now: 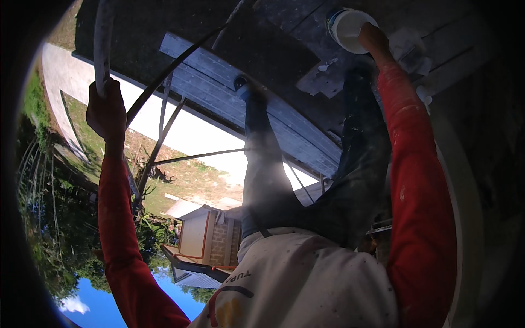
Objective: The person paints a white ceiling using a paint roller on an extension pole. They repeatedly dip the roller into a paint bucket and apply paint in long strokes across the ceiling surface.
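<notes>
My left hand (107, 112) is wrapped around an upright metal scaffold pole (103, 46) at the left. Toward the upper right, my right hand (374, 39) grips a white plastic bucket (349, 31) by its rim. The bucket has a blue patch on its outer side, and its inside looks pale; I cannot make out what it contains. Both arms are stretched out in red sleeves, the right one marked with whitish smears. One of my feet (240, 83) stands on a ridged metal scaffold plank (205, 76); the other is lost in shadow.
Thin diagonal braces (164, 126) cross beside the plank. Past its edge lie a sunlit concrete strip (202, 145) and grass, well below. A flat scrap (317, 81) and a white-stained sheet (413, 52) rest near the bucket. A small house (210, 235) stands beyond.
</notes>
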`<action>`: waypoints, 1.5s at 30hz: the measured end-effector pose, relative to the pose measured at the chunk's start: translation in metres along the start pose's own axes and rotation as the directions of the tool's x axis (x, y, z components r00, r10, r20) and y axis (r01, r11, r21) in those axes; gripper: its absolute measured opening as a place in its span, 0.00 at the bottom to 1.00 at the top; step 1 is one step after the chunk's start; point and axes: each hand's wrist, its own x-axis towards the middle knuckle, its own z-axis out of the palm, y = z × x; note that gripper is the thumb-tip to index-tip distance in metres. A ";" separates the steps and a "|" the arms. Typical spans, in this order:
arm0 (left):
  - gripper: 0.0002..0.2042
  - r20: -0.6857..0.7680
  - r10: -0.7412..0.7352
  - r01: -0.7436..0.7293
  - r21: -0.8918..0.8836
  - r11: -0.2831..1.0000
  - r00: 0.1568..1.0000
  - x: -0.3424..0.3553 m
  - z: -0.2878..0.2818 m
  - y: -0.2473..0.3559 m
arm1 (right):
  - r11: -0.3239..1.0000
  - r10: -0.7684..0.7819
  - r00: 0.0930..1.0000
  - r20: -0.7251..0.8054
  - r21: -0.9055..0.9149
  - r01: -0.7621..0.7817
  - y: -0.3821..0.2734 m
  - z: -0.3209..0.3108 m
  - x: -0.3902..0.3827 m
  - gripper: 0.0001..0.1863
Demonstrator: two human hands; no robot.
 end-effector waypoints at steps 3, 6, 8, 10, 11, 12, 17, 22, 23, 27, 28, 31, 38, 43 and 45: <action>0.17 -0.003 0.011 -0.011 -0.006 1.000 1.000 -0.002 0.001 -0.004 | 1.000 0.018 1.000 -0.022 -0.018 -0.018 0.010 -0.037 -0.043 0.13; 0.18 -0.009 0.008 -0.008 0.005 1.000 1.000 -0.005 -0.001 -0.008 | 1.000 -0.010 1.000 -0.004 -0.020 0.010 0.014 -0.061 -0.058 0.14; 0.18 -0.006 0.004 -0.004 -0.004 1.000 1.000 -0.002 0.001 -0.005 | 0.999 -0.028 0.999 0.019 -0.026 0.028 0.013 -0.066 -0.055 0.14; 0.18 -0.004 0.003 -0.004 -0.021 1.000 1.000 0.002 0.003 0.002 | 0.999 0.043 0.999 0.031 -0.012 -0.042 0.015 -0.042 -0.027 0.13; 0.18 -0.005 0.012 -0.013 -0.022 1.000 1.000 0.004 0.005 0.003 | 0.997 0.078 0.996 0.040 -0.003 -0.077 0.016 -0.028 -0.017 0.13; 0.18 -0.002 0.011 -0.011 -0.012 1.000 1.000 0.001 0.004 0.000 | 0.997 0.071 0.997 0.036 0.003 -0.071 0.014 -0.020 -0.013 0.13; 0.18 0.018 -0.009 0.009 -0.020 1.000 1.000 -0.002 0.001 -0.004 | 0.998 0.043 0.997 -0.057 0.044 -0.040 0.009 -0.049 -0.057 0.13; 0.18 0.041 -0.034 0.034 0.003 0.999 0.999 -0.007 -0.007 0.002 | 1.000 -0.004 1.000 -0.014 -0.028 0.003 0.012 -0.065 -0.071 0.12; 0.19 0.038 -0.027 0.027 0.003 1.000 0.999 -0.004 -0.004 0.004 | 0.999 -0.014 1.000 -0.013 -0.032 0.014 0.015 -0.060 -0.062 0.12; 0.19 0.021 -0.014 0.014 0.010 1.000 1.000 0.001 0.004 0.006 | 0.995 0.102 0.995 0.019 -0.021 -0.101 0.012 -0.028 -0.023 0.12; 0.19 0.016 -0.019 0.019 0.011 1.000 1.000 0.000 0.003 0.005 | 0.995 0.102 0.995 0.006 -0.004 -0.102 0.010 -0.032 -0.024 0.12; 0.19 0.001 -0.002 0.002 -0.004 1.000 1.000 -0.001 0.001 0.002 | 0.995 0.101 0.995 -0.012 0.019 -0.101 0.006 -0.055 -0.048 0.12; 0.18 0.037 -0.043 0.041 0.049 0.998 0.998 0.001 0.002 0.004 | 0.998 0.068 0.997 0.037 -0.015 -0.067 0.013 -0.053 -0.035 0.14; 0.18 0.010 -0.059 0.059 0.051 0.997 0.998 0.002 0.001 0.006 | 0.996 0.085 0.995 0.058 -0.017 -0.084 0.021 -0.055 -0.040 0.13; 0.18 0.005 -0.019 0.019 0.035 0.999 1.000 0.003 -0.004 0.006 | 0.997 0.078 0.996 0.051 -0.021 -0.077 0.025 -0.068 -0.062 0.12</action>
